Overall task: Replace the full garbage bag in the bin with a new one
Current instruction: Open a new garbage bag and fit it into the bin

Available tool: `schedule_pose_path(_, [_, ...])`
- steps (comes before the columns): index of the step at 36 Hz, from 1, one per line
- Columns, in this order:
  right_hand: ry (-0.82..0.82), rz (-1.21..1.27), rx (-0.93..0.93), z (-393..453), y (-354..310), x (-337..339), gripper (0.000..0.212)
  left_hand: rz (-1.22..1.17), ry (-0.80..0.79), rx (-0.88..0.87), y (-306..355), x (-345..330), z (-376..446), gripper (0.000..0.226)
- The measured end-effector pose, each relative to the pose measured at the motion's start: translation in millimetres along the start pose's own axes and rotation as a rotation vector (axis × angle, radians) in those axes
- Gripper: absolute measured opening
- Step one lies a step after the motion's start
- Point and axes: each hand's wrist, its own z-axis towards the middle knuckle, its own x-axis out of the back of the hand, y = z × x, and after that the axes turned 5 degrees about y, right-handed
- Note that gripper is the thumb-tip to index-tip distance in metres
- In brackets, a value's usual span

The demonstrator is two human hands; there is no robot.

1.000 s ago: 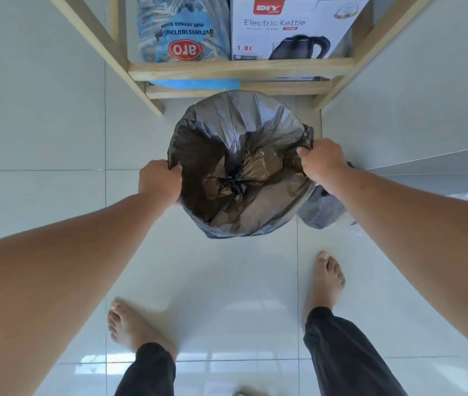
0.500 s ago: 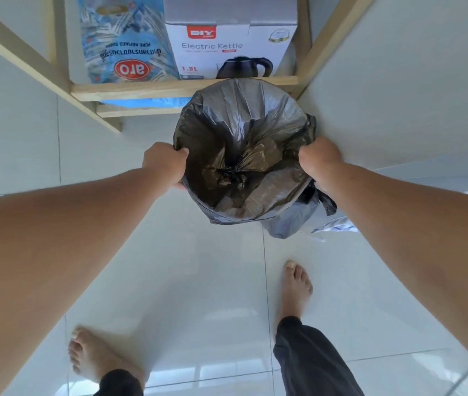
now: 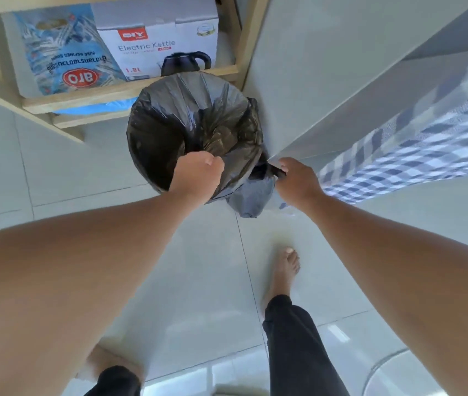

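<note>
A round bin lined with a black garbage bag [image 3: 170, 115] stands on the floor below a wooden shelf. The bag's mouth is open and its dark inside shows. My left hand [image 3: 198, 174] is fisted around the bag's plastic at the near edge of the opening. My right hand [image 3: 295, 181] pinches a strip of the black bag at the bin's right side. A grey fold of plastic [image 3: 251, 200] hangs down outside the bin between my hands. The bin's own wall is hidden by the bag.
A wooden shelf [image 3: 130, 91] behind the bin holds an electric kettle box [image 3: 158, 44] and a blue bag [image 3: 64, 58]. A wall [image 3: 327, 75] rises on the right, with checked cloth [image 3: 416, 150] beside it. My bare feet [image 3: 285, 270] stand on pale floor tiles.
My left hand has moved from the bin's left rim to the near edge and gathered the plastic. My right hand has slid down to the bin's right side. The view has swung left.
</note>
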Motion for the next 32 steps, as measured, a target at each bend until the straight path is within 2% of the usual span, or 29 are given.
schedule_pose_path(3, [-0.054, -0.063, -0.025, 7, 13, 2, 0.060, -0.086, -0.201, 0.075, 21, -30, -3, 0.035])
schedule_pose_path(5, [-0.085, -0.096, -0.012, 15, 20, 0, 0.063, -0.059, -0.254, 0.069, 30, -51, -1, 0.033])
schedule_pose_path(9, [-0.134, -0.101, 0.033, 30, 29, -7, 0.062, 0.172, -0.229, -0.007, 35, -85, 3, 0.026])
schedule_pose_path(11, [-0.124, -0.115, 0.081, 37, 34, -12, 0.054, 0.318, -0.273, 0.026, 36, -105, 1, 0.027])
schedule_pose_path(14, [-0.134, -0.144, 0.150, 46, 41, -21, 0.044, 0.381, -0.273, 0.126, 22, -137, 1, 0.042])
schedule_pose_path(17, [-0.160, -0.177, 0.186, 55, 51, -29, 0.046, 0.351, -0.230, 0.195, -1, -153, 10, 0.069])
schedule_pose_path(18, [-0.168, -0.179, 0.200, 57, 54, -32, 0.046, 0.336, -0.232, 0.219, -6, -154, 13, 0.070])
schedule_pose_path(21, [-0.163, -0.169, 0.203, 61, 58, -38, 0.033, 0.247, -0.211, 0.267, -20, -158, 22, 0.050])
schedule_pose_path(24, [-0.132, -0.154, 0.180, 61, 57, -39, 0.028, 0.172, -0.185, 0.273, -29, -158, 21, 0.041])
schedule_pose_path(30, [-0.130, -0.080, 0.134, 37, 43, -22, 0.026, -0.003, -0.301, 0.266, -15, -127, -6, 0.032])
schedule_pose_path(32, [-0.178, -0.027, 0.074, 23, 31, -8, 0.019, -0.065, -0.343, 0.276, -6, -109, -16, 0.025])
